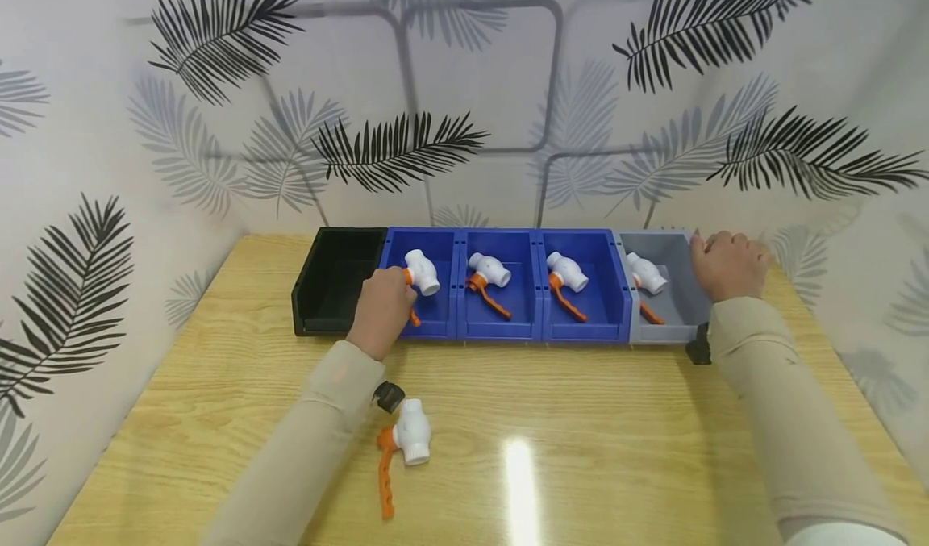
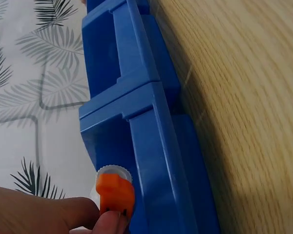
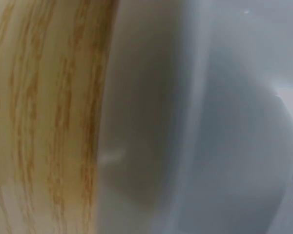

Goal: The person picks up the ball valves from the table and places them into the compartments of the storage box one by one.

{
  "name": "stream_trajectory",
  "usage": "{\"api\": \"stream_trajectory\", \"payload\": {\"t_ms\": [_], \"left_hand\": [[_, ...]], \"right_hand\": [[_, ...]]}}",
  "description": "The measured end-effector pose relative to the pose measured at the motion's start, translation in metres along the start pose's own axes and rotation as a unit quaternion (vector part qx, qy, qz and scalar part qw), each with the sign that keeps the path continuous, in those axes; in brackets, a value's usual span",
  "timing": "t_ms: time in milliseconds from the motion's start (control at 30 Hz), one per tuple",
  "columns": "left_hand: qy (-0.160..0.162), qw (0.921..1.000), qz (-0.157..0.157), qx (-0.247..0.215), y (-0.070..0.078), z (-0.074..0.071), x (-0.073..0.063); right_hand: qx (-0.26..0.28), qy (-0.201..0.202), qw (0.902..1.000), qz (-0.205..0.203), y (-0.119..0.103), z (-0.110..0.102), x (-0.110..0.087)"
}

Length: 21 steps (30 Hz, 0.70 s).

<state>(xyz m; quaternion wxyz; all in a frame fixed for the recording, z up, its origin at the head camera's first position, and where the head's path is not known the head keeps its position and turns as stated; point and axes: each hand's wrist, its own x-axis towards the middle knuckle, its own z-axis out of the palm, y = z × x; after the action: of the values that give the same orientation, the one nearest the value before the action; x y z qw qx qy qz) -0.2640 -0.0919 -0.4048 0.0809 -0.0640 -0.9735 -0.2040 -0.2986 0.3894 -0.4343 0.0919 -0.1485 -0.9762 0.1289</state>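
Observation:
My left hand (image 1: 382, 308) pinches the orange lever of a white ball valve (image 1: 423, 273) at the leftmost blue bin (image 1: 428, 330). The left wrist view shows thumb and finger on the orange lever (image 2: 116, 190), with the valve's ribbed white end behind it, inside the bin's walls. At the far right, my right hand (image 1: 731, 265) grips the right side wall of the grey bin (image 1: 664, 335). Inside that bin lies another valve (image 1: 648, 274), lever toward the front. The right wrist view holds only the blurred grey bin (image 3: 151, 97) and wood; the fingers are out of it.
Two more blue bins (image 1: 501, 331) (image 1: 586, 332) each hold a valve. A black bin (image 1: 341, 326) ends the row at left. Another valve (image 1: 414, 433) lies on the wooden table (image 1: 581, 433) beside the left forearm. A leaf-patterned wall covering (image 1: 479, 78) stands behind the row.

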Motion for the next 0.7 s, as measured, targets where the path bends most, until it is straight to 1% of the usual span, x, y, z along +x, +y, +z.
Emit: {"api": "stream_trajectory", "payload": {"t_ms": [133, 367, 500, 633, 700], "left_hand": [[0.009, 0.9998, -0.006, 0.016, 0.003, 0.004, 0.007], [0.012, 0.9992, -0.013, 0.035, 0.005, 0.013, 0.017], [0.015, 0.9982, -0.034, 0.047, 0.004, 0.022, 0.021], [0.007, 0.9965, -0.05, 0.066, 0.005, 0.03, 0.024], [0.002, 0.9959, -0.06, 0.068, 0.007, 0.032, 0.025]], "right_hand": [[0.003, -0.003, 1.0, 0.0, -0.001, 0.0, 0.0], [0.001, -0.003, 1.0, 0.0, 0.0, 0.0, 0.0], [0.003, 0.0, 1.0, 0.0, 0.001, 0.002, 0.0], [0.004, 0.002, 1.0, 0.001, 0.001, 0.002, 0.0], [0.003, 0.002, 1.0, 0.002, 0.001, 0.002, 0.0]]}}
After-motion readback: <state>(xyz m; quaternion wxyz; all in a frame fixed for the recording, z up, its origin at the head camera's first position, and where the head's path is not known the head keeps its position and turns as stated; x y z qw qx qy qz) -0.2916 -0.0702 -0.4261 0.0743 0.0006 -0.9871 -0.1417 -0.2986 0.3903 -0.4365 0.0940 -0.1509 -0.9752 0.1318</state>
